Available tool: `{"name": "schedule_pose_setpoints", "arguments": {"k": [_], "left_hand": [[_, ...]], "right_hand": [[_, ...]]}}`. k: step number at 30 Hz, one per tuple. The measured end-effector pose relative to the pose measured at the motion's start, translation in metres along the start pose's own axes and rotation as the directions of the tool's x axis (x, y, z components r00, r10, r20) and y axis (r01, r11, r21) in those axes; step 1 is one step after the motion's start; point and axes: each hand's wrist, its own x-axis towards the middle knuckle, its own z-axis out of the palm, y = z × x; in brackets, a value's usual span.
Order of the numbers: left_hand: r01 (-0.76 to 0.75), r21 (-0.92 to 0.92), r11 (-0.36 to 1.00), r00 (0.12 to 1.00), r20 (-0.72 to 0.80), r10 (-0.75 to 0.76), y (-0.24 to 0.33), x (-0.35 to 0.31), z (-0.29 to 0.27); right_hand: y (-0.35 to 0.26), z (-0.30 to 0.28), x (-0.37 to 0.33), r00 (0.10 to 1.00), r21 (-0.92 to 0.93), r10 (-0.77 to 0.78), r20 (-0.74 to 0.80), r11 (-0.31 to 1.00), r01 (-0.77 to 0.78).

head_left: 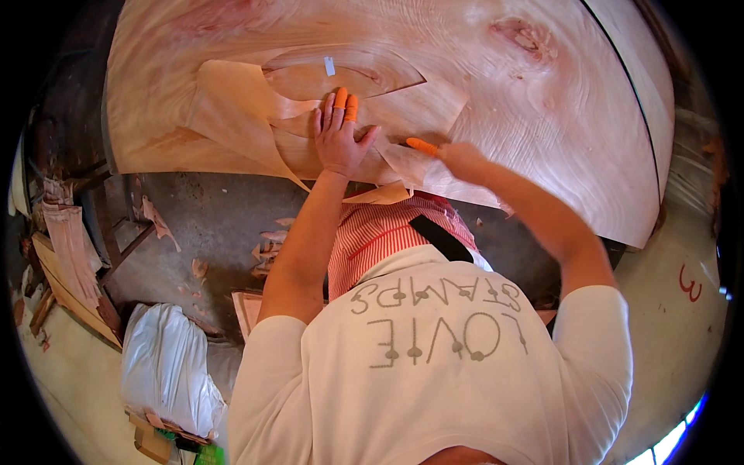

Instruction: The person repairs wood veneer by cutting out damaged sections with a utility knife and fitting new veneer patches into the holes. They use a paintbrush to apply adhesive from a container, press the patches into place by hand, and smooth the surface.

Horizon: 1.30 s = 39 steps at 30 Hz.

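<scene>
Left hand (341,146): fingers are lying flat, thumb splaying, two wearing orange sleeves (351,108), gripping nothing. Right hand (465,161): fingers are curling; I cannot tell around what. Irregular tan wood-veneer piece (426,108): running crosswise, corner pointing right, partly hiding under left hand, lying on broad pale wood-grained sheet (566,132), far edge cut off.

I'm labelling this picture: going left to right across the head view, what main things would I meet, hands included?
Wood strips, white plastic, left hand, right hand, red mark.
</scene>
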Motion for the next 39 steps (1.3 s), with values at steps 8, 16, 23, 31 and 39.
{"name": "schedule_pose_setpoints", "arguments": {"k": [8, 16, 23, 31, 39], "left_hand": [[-0.006, 0.004, 1.000, 1.000, -0.004, 0.006, 0.002, 0.002, 0.001], [0.006, -0.037, 0.999, 1.000, -0.010, -0.006, -0.003, -0.003, 0.001], [-0.006, -0.064, 0.998, 1.000, -0.025, 0.004, -0.001, -0.001, 0.000], [-0.024, -0.058, 0.998, 0.998, -0.051, 0.021, 0.001, -0.001, 0.000], [-0.044, -0.015, 0.999, 0.998, -0.053, 0.043, 0.002, -0.001, 0.000]], "right_hand": [[0.082, -0.068, -0.002, 0.950, -0.299, -0.261, 0.171, 0.905, 0.303], [0.017, -0.107, 0.035, 0.911, -0.279, -0.404, -0.077, 0.886, 0.370], [0.022, -0.090, 0.085, 0.885, -0.409, -0.458, -0.087, 0.826, 0.387], [0.029, -0.026, 0.024, 0.966, -0.086, -0.044, -0.253, 0.996, 0.023], [-0.047, 0.095, -0.010, 0.801, 0.397, 0.552, -0.230, 0.805, -0.441]]}}
